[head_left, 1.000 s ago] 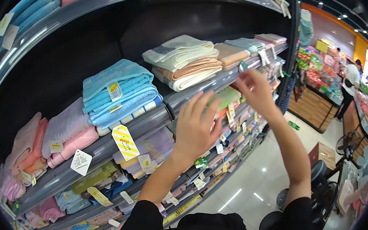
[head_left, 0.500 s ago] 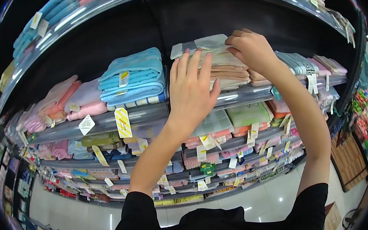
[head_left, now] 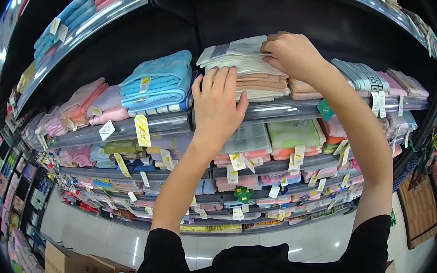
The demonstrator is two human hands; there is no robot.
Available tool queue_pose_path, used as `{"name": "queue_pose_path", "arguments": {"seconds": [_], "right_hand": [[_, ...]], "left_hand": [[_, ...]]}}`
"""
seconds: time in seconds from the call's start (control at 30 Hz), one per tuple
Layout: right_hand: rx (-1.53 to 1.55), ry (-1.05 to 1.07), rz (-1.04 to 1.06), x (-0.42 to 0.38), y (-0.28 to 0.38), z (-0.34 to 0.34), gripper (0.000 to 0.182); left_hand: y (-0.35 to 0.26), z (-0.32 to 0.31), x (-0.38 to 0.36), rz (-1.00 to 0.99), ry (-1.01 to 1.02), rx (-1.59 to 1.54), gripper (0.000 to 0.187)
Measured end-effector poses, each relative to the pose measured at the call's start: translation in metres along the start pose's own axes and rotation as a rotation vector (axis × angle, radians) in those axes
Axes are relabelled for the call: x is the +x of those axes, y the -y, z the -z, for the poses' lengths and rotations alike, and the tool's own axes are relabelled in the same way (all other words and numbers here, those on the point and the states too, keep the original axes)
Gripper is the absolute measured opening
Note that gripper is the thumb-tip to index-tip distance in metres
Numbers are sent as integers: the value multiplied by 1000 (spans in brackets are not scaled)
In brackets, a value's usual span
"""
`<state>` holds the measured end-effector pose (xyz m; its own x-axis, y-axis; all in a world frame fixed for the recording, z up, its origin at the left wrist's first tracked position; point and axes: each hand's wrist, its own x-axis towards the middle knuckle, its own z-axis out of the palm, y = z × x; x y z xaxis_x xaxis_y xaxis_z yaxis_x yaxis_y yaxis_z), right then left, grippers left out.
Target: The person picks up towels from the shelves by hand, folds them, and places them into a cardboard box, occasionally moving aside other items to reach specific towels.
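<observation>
A stack of folded towels, white (head_left: pixel 235 61) on top and peach (head_left: pixel 264 84) lower down, sits on the upper-middle shelf. Against its front left side rests my left hand (head_left: pixel 216 105), fingers pointing up and thumb apart, with nothing held. My right hand (head_left: pixel 293 53) is at the stack's top right, its fingers curled and pinching the edge of the top white towel. To the left lies a stack of blue towels (head_left: pixel 158 82) with a yellow tag.
A clear plastic rail (head_left: pixel 278 109) runs along the shelf front. Gray patterned towels (head_left: pixel 359 76) lie to the right, pink ones (head_left: pixel 78 101) to the left. Lower shelves hold tagged towels, among them a green one (head_left: pixel 294 134). Cardboard boxes (head_left: pixel 75 264) stand on the floor at lower left.
The view has shifted slightly, bringing the cardboard boxes into sight. My left hand has moved a little down and left, its fingers more bent. My right hand stays at the stack's top right corner.
</observation>
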<state>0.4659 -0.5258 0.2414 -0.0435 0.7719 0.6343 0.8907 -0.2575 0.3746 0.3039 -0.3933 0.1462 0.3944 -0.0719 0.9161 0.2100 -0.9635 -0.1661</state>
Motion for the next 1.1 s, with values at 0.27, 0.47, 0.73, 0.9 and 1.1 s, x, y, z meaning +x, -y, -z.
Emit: {"name": "queue_pose_path", "arguments": {"seconds": [0.27,0.47,0.73,0.9,1.1], "right_hand": [[-46,-32,58,-3,-3,-6,19],[-130,-113,42,5,-1,-19,14],[132,-237,-203,-10,-3,-8,11],[341,-276,-263,-37,-5,-14,14],[278,-273,-157,-50,-4,-16,24]], "left_hand": [[0,-4,-1,2,9,-30,45],[4,-3,3,-14,31,-37,42],[12,-1,-2,6,35,-57,41],[16,0,-3,6,29,-90,40],[19,-5,-3,8,28,-144,41]]}}
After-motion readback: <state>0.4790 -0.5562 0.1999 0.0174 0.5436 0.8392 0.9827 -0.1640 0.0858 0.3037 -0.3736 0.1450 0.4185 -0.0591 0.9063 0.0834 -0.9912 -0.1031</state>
